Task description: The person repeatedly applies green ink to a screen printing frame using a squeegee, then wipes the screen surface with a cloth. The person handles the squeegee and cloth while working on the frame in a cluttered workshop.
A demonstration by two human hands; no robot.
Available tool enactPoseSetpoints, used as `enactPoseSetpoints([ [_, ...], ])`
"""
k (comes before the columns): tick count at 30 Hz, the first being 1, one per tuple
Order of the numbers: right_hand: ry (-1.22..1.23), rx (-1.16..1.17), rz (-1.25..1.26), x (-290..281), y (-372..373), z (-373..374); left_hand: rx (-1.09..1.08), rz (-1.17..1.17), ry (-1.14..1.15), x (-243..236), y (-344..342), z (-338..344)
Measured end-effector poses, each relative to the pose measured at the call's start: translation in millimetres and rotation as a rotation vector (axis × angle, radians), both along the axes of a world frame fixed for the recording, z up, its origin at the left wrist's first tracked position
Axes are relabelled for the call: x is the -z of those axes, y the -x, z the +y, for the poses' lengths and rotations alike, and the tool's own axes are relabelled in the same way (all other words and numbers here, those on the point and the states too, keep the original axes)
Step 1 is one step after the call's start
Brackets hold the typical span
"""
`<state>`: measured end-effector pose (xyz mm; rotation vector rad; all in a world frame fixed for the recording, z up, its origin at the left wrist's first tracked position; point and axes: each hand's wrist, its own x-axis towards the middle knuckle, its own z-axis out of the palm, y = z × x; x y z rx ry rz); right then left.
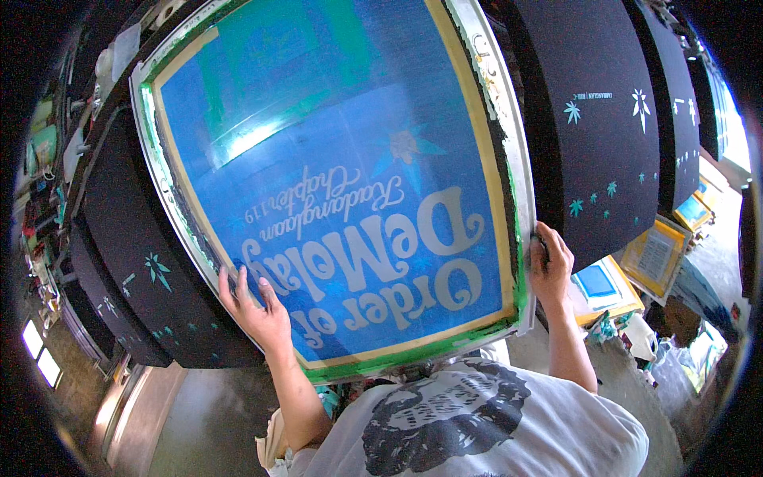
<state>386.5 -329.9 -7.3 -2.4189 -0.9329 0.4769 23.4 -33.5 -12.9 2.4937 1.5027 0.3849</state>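
A large screen printing frame (518,163) with a pale metal rim fills the middle of the view. Its blue mesh (318,191) carries upside-down lettering and a leaf stencil, with yellowish tape along the margins and green along the near edge. My left hand (261,308) grips the frame's lower left side, fingers over the rim. On the lower right side, my right hand (551,266) is closed around the rim with bent fingers. Parts of both hands' grip are hidden by the frame or the hands themselves.
Black panels with pale and teal leaf prints stand on the left (151,254) and right (596,151). At the lower right, yellow-framed screens (653,256) lean among crumpled cloths and plastic (675,370). Concrete floor (207,413) shows at the lower left.
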Motion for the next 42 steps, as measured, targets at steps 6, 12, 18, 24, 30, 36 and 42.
enactPoseSetpoints([
  [6, 0.000, -0.031, -0.042, 0, -1, 1, -0.011, -0.006, 0.022, -2, 1, 0],
  [12, -0.037, -0.055, -0.036, -6, -12, 15, -0.010, 0.044, 0.015, -5, -6, -5],
  [18, -0.087, -0.093, -0.186, -11, -41, 39, -0.010, -0.021, 0.023, 0, 1, -2],
  [24, -0.132, -0.084, -0.183, -23, -82, 88, -0.024, -0.060, 0.013, 0, 6, 1],
  [30, -0.342, -0.072, -0.306, -30, -126, 177, -0.035, 0.025, 0.013, -11, -14, -4],
  [36, -0.578, -0.029, -0.119, -45, -176, 266, 0.038, -0.081, 0.106, -2, -56, -10],
  [42, -0.679, -0.044, -0.409, -36, -245, 367, 0.176, -0.162, 0.035, -1, -107, 26],
])
